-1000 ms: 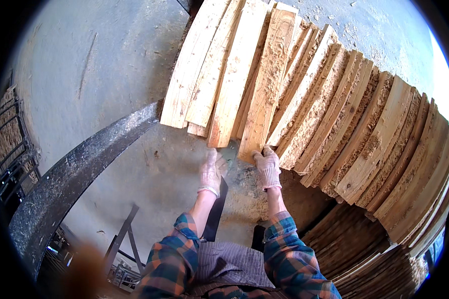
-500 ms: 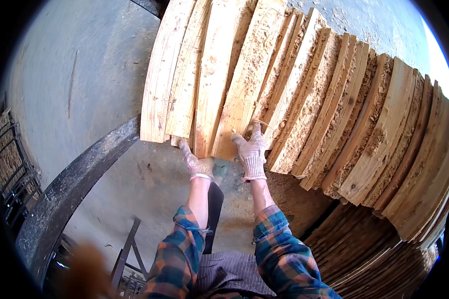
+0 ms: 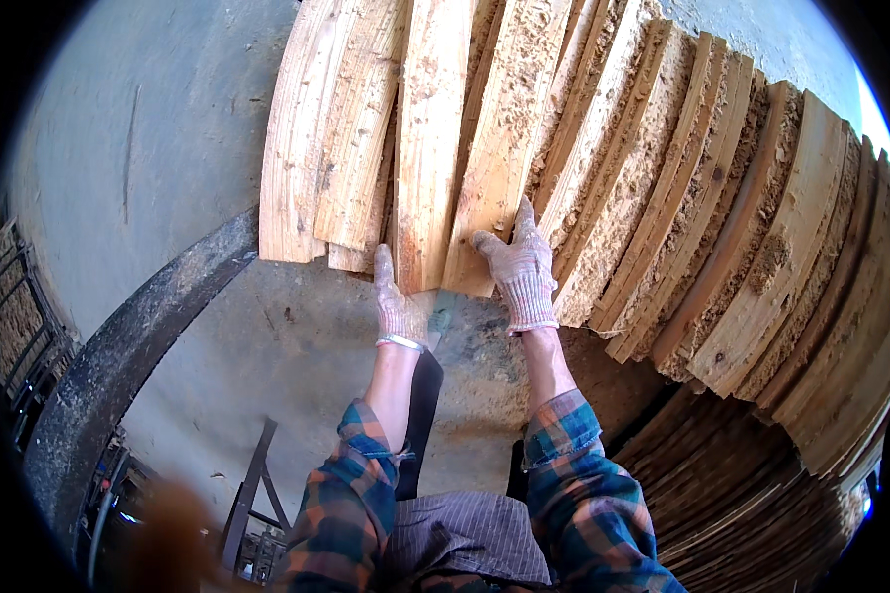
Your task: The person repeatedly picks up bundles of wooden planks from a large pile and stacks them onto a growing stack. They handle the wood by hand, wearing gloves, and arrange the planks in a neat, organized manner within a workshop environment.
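Two pale wooden planks lie side by side, the left plank and the right plank, their near ends between my hands. My left hand, in a pale knit glove, grips the left plank's near end, thumb up along its left edge and fingers hidden below. Gloved likewise, my right hand holds the right plank. Its thumb rests near the top face and a finger reaches along the right edge; the remaining fingers are partly hidden. Further left lie more planks, a dark gap separating them from the left plank.
A long row of rough boards, caked with sawdust, fans out to the right. Below it stands a dark stack of thin boards. A curved dark metal beam crosses the left side. A metal frame stands near my left forearm.
The two planks between my hands have shifted right, widening the gap to the planks on their left. Both hands have moved slightly right and forward with them, and the view has shifted a little.
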Tool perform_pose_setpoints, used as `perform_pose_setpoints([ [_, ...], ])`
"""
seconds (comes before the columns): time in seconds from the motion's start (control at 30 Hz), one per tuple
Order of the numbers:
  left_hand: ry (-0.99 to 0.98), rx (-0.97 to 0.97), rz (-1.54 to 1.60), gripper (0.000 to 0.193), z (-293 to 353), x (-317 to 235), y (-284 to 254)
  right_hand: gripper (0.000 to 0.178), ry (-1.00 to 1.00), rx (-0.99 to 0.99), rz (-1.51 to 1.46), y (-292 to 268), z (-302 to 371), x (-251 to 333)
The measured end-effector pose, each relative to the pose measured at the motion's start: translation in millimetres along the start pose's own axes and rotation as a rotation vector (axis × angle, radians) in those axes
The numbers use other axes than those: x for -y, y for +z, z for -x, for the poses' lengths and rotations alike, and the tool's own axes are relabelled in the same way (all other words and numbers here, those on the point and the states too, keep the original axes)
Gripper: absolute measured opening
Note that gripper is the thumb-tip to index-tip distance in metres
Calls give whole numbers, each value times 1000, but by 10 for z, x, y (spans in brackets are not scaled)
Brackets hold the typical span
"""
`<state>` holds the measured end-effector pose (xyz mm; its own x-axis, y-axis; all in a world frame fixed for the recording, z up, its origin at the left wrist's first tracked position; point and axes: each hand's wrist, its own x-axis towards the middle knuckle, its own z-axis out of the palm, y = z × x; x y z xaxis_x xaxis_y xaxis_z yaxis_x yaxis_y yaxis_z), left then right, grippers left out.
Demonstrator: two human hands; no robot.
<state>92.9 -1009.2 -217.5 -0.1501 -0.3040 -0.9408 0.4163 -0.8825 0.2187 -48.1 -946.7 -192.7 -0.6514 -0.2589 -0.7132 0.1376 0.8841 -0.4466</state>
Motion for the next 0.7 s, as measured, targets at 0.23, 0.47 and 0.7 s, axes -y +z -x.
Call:
perform_pose_setpoints([
  [0.23, 29, 86, -116, 59, 466, -2, 202, 84, 38, 71, -465, -152, 27, -106],
  [0.47, 130, 513, -781, 71, 340, -23, 455, 84, -33, 37, -942, -875, 221, -605],
  [0.7, 195, 679, -706, 42, -80, -59, 412, 100, -93, 135, -611, -741, 140, -568],
])
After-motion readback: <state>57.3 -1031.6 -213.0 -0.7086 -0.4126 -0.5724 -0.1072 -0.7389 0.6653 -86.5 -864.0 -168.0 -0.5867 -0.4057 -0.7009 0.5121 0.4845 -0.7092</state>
